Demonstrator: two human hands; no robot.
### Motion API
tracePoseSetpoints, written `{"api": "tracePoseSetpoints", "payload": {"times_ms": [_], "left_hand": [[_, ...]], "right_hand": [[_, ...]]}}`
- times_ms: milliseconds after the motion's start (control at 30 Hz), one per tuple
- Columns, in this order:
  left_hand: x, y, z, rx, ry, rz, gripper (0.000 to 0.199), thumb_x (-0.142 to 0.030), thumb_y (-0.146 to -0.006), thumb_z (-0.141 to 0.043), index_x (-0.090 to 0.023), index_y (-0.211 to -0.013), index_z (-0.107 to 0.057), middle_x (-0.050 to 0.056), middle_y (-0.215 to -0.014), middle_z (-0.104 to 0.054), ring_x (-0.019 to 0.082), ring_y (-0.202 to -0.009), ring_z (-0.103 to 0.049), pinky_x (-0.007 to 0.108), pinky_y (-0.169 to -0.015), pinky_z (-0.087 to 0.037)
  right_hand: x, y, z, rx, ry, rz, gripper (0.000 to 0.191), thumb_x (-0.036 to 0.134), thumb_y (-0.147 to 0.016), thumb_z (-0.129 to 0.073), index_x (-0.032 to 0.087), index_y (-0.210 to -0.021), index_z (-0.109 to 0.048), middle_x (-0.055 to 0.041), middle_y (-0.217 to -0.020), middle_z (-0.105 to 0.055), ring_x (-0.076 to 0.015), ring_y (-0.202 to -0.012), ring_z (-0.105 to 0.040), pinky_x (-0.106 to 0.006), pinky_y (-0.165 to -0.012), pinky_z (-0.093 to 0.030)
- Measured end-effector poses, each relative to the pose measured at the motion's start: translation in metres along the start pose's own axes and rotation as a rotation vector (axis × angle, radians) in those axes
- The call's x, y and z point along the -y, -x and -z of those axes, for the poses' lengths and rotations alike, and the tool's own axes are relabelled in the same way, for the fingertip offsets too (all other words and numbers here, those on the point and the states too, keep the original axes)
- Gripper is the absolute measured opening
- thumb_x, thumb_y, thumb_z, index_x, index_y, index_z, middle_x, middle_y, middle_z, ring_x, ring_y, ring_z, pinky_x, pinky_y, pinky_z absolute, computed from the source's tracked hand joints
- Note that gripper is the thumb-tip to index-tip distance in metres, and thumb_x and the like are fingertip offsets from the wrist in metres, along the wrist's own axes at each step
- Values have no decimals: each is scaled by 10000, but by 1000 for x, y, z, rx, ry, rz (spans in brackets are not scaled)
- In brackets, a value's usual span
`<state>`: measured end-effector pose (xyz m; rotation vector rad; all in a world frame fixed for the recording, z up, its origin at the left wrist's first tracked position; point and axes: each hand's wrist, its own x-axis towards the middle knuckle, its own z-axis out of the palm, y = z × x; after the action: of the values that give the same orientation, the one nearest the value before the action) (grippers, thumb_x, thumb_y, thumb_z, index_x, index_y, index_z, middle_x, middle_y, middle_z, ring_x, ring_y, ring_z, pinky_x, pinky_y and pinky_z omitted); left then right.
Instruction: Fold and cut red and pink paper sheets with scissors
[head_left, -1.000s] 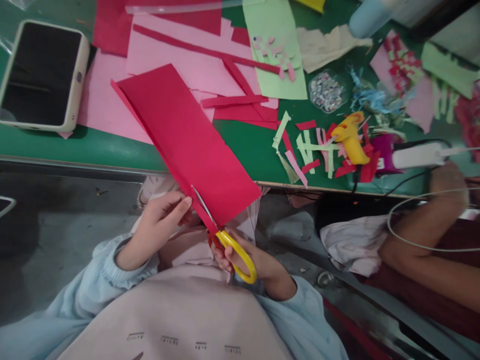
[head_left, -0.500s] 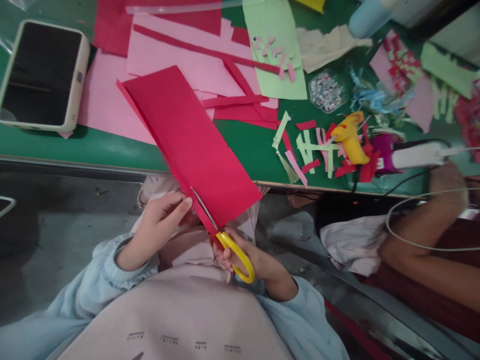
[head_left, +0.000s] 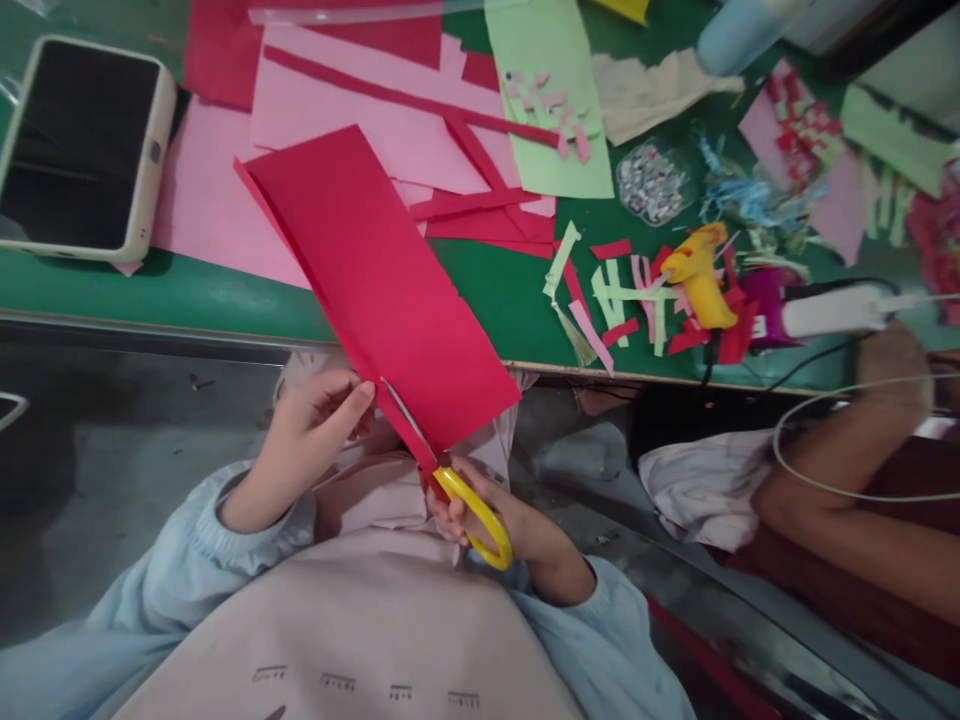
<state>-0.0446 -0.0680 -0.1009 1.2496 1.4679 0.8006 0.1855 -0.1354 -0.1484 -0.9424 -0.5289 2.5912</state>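
While the left hand [head_left: 306,430] pinched the long, folded red paper [head_left: 397,290] and the right hand [head_left: 517,515] curled around yellow-handled scissors [head_left: 451,482], garment print [head_left: 337,682] below both was illegible.

Left hand [head_left: 307,430] pinching, thumb [head_left: 355,408] extended; right hand [head_left: 469,498] curled, forearm [head_left: 556,550] angled inward.

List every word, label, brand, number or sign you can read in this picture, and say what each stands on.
No text here can be read.
Beige garment: a row of printed marks, too small and blurred to read.
Purple object: a whitish mark, too blurred to read.
Phone: dark screen, no legible text.
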Motion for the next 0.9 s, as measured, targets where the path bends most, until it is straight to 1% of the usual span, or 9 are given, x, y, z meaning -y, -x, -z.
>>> {"api": "tracePoseSetpoints", "payload": {"times_ms": [100,267,500,567,667,733,800,833,900], "left_hand": [[1,2,-2,25,38,6,321,-351,-889,-552,-174,-622,-580,-17,-539,-562,96,-521,-504,205,-504,-405],[3,5,-3,38,46,15,336,-366,-902,-544,-169,-632,-583,-20,-550,-553,90,-519,-491,204,-506,-399],[6,5,-2,47,43,5,335,-349,-907,-543,-171,-627,-586,-19,-550,-564,88,-518,-500,202,-508,-401],[6,5,-2,49,43,1,340,-348,-908,-542,-172,-620,-582,-21,-543,-560,88,-515,-494,202,-507,-399],[6,4,-3,57,56,4,347,-354,-910,-535,-174,-617,-578,-22,-539,-551,90,-508,-486,207,-501,-396],[5,4,-3,59,54,9,349,-358,-912,-533,-174,-619,-579,-19,-545,-554,92,-512,-487,210,-503,-397],[5,4,-3,58,50,14,347,-361,-912,-535,-174,-624,-581,-16,-552,-560,95,-519,-491,212,-508,-398],[5,5,-3,57,50,17,346,-363,-912,-536,-175,-625,-580,-16,-553,-561,97,-521,-492,214,-509,-398],[5,5,-3,56,50,21,346,-367,-911,-536,-177,-625,-577,-17,-551,-557,98,-519,-490,217,-509,-397]], "right_hand": [[2,0,-1,26,-86,-77,494,614,-843,-644,211,-1082,-490,45,-750,-434,-68,-580,-396,-203,-485,-309],[8,-1,-6,48,-78,-40,499,531,-772,-771,207,-1012,-477,44,-767,-450,-59,-597,-407,-205,-505,-318],[9,-2,-5,32,-168,-134,513,559,-773,-746,194,-1043,-507,46,-757,-448,-55,-586,-414,-196,-499,-325],[10,-1,-5,17,-128,-125,484,532,-780,-749,204,-1035,-502,47,-764,-457,-56,-591,-421,-190,-504,-333],[12,-1,-6,13,-51,-63,480,504,-750,-788,219,-976,-475,53,-769,-459,-56,-596,-433,-186,-504,-335],[12,-2,-7,30,-73,-88,495,593,-760,-740,211,-914,-466,55,-737,-431,-56,-576,-416,-191,-488,-323],[12,-3,-7,32,-101,-128,512,678,-802,-640,205,-899,-468,53,-714,-411,-61,-563,-400,-199,-480,-317],[11,-3,-7,30,-94,-131,511,688,-820,-609,205,-912,-471,53,-712,-411,-63,-563,-396,-200,-479,-316],[8,-2,-6,16,-38,-95,472,633,-834,-637,214,-965,-465,54,-729,-426,-66,-569,-401,-202,-482,-317]]}}
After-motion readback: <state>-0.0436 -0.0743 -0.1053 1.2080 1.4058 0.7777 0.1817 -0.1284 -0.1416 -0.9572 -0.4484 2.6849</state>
